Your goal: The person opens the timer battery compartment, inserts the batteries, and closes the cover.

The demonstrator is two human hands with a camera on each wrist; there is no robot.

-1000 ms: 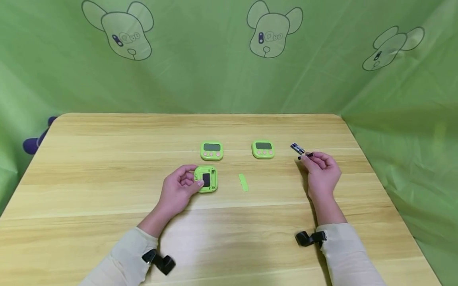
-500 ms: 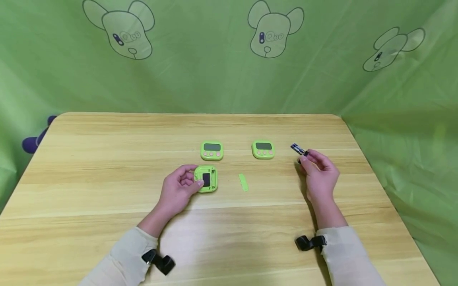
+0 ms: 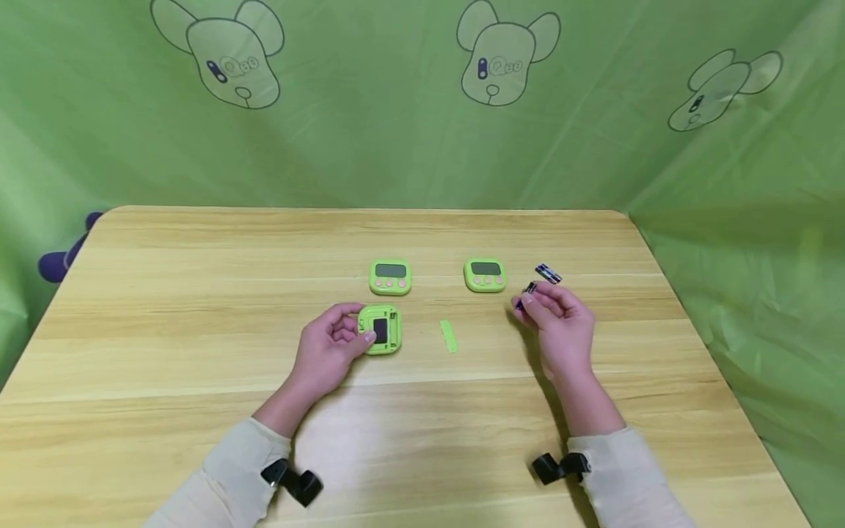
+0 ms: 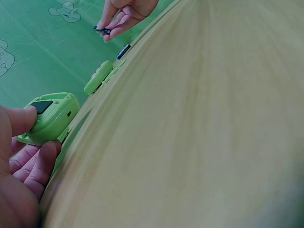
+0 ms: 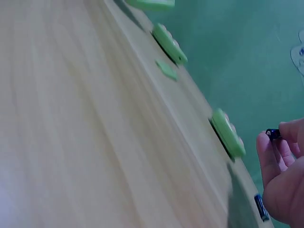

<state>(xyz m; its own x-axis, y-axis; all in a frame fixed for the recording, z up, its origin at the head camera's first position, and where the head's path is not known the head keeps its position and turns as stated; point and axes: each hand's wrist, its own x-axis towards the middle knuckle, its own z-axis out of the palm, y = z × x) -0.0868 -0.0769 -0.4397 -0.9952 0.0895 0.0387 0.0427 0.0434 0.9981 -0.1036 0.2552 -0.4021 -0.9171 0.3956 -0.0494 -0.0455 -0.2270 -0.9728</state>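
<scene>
My left hand (image 3: 333,348) holds a green digital timer (image 3: 391,345) by its left side, thumb on its back. That back faces up, and its battery slot lies uncovered. A slim green battery cover (image 3: 448,336) lies on the table to the timer's right. Over the table's right part, my right hand (image 3: 564,330) pinches a small dark battery (image 3: 528,291) between thumb and fingers; the right wrist view shows one end of this battery (image 5: 273,134). Just beyond that hand, dark blue battery stock (image 3: 548,273) lies on the wood.
Two more green timers, one at the middle (image 3: 390,277) and one farther right (image 3: 485,275), lie screen up behind the cover. The wooden table (image 3: 198,293) ends at a green printed curtain (image 3: 370,147) at the back and sides.
My right hand has lifted a battery from beside the others and carried it left and slightly toward me. The left hand and its timer have stayed in place.
</scene>
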